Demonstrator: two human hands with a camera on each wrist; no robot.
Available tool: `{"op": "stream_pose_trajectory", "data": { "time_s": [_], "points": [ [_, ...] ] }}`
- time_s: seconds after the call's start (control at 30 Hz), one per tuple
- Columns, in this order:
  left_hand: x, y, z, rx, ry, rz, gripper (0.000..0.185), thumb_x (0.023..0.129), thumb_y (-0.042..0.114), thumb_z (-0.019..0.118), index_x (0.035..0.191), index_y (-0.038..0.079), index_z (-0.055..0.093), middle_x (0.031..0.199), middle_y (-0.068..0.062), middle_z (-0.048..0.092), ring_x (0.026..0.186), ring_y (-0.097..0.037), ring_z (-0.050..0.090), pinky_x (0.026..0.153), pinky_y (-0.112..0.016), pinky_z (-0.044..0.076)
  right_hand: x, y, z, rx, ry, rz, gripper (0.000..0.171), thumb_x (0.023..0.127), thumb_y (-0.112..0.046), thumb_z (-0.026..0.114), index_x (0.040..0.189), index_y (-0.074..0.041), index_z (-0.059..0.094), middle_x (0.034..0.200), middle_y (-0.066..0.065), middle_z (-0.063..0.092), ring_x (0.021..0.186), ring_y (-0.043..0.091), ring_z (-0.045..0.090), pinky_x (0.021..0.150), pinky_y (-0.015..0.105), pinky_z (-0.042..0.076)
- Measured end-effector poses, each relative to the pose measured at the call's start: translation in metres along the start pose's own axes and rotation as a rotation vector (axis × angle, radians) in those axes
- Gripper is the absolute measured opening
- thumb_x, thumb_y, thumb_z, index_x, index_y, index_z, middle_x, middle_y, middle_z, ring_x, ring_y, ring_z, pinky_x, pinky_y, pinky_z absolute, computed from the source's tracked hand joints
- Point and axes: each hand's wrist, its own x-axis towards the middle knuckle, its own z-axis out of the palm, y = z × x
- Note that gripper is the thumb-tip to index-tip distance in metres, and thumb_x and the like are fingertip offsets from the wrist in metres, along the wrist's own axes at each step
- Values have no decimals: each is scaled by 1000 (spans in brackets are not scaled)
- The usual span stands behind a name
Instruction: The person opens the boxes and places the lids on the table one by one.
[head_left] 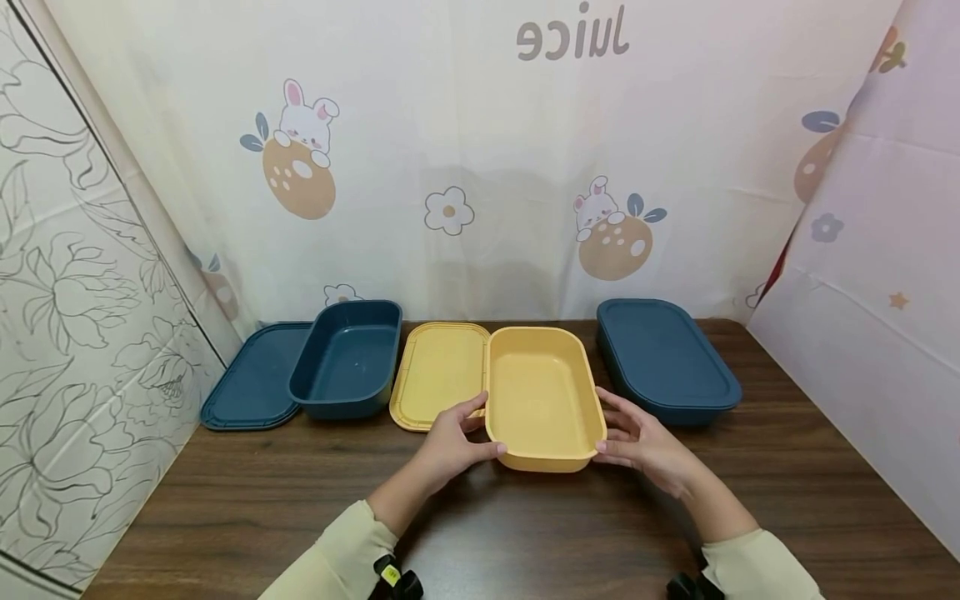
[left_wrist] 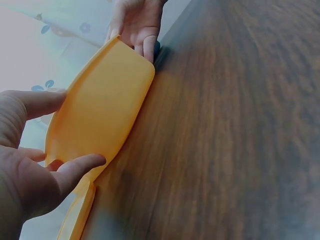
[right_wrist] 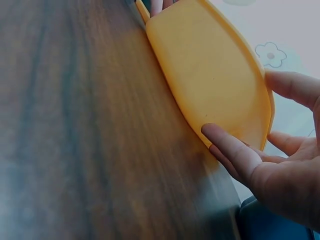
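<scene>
Your head view is bright and fairly crisp, with soft shadows on the surface [head_left: 540, 529] and a pale sheen near its bottom edge. Your wrist views look dimmer and hazier: the wood grain smears out of focus, while the curtain [left_wrist: 25, 60] washes out pale.

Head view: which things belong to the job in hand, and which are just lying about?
Job in hand:
yellow storage container, between left hand and right hand
yellow lid, probably

Untouched, apparently just lying about:
open blue storage container
loose blue lid
lidded blue storage container
</scene>
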Motion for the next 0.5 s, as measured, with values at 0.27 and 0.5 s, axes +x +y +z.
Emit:
{"op": "stream_pose_trajectory", "data": {
  "time_s": [0.27,0.5],
  "points": [
    [7,0,-3,-19,2,-19,85,78,4,82,149,1,36,153,-15,35,130,-36,45,99,-43,46,6,-2,0,16,36,17,90,90,1,66,157,-11,8,151,33,24,117,27,58,90,44,52],
    [13,1,-4,-30,6,-27,83,78,1,80,149,0,35,153,-16,35,132,-37,44,101,-43,44,11,-4,-1,23,41,14,90,90,2,66,157,-11,8,151,33,22,121,31,55,90,43,52]
  ]
}}
